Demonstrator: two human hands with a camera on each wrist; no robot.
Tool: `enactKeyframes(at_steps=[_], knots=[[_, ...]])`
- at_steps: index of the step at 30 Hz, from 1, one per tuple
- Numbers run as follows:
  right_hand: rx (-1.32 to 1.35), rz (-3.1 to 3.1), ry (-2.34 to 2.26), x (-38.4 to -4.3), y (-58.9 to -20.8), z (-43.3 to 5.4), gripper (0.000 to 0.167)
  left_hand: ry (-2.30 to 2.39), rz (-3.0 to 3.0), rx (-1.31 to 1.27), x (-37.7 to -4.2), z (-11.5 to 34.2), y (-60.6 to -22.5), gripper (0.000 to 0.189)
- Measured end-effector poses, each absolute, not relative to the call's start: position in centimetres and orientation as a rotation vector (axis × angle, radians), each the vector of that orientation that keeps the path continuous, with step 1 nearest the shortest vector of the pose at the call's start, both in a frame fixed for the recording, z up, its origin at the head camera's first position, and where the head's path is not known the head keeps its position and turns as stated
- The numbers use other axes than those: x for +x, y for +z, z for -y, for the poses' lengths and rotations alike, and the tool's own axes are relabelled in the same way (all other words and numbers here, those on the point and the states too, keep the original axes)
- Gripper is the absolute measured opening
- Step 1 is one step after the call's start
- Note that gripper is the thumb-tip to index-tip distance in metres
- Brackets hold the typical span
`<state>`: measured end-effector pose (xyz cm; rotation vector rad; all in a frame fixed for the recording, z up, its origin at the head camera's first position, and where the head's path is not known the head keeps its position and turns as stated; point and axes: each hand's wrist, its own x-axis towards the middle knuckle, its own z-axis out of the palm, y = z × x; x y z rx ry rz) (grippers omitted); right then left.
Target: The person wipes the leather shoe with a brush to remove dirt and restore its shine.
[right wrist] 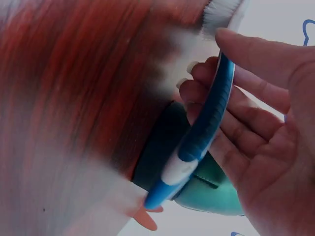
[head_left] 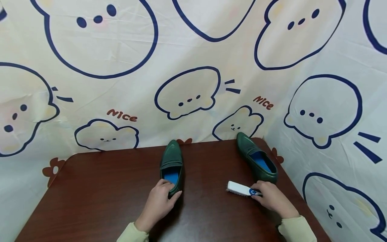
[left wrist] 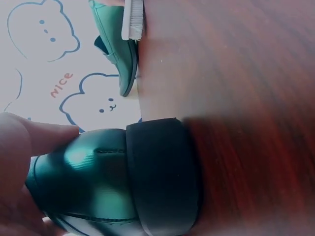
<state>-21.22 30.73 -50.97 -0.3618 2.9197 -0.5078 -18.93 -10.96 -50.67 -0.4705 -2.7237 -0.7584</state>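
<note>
Twice, red "Nice" lettering (head_left: pixel 122 115) on cloth (head_left: pixel 145 97) beyond the brush (head_left: pixel 239 188)

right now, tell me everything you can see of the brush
The brush has a white, plastic-looking head, pale bristles and a slim, curved blue-and-white handle with a ribbed blue section. The right hand holds it over the table, near the right-hand green shoe; the head points left, bristles facing down.
</note>
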Motion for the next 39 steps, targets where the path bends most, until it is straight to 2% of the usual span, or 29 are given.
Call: enactKeyframes(at_steps=[12, 19, 22, 25, 29, 35, 39], knots=[[-0.354, -3.0, -0.539, -22.0, -51.2, -30.5, 0.022, -1.099, 2.469, -0.604, -19.6, 13.7, -51.8, 0.045], [-0.425, -3.061, -0.702, -22.1, -50.9, -29.6, 0.022, -1.478, 2.445, -0.916, -21.8, 16.7, -51.9, 0.023], [-0.427, -3.046, -0.725, -21.9, -50.8, -29.3, 0.024, -1.419, 2.542, -1.136, -22.4, 17.3, -51.9, 0.02], [-0.403, -3.014, -0.714, -21.8, -50.8, -29.2, 0.026, -1.297, 2.632, -1.202, -22.5, 17.5, -51.7, 0.019], [-0.355, -2.994, -0.711, -21.8, -51.0, -29.2, 0.026, -1.216, 2.75, -0.963, -21.7, 17.5, -51.3, 0.018], [-0.33, -2.999, -0.719, -21.8, -51.0, -29.3, 0.026, -1.13, 2.893, -0.546, -20.1, 16.0, -51.0, 0.047], [-0.352, -3.032, -0.765, -21.7, -50.5, -29.2, 0.027, -1.154, 2.878, -0.426, -20.2, 15.7, -51.2, 0.049]])
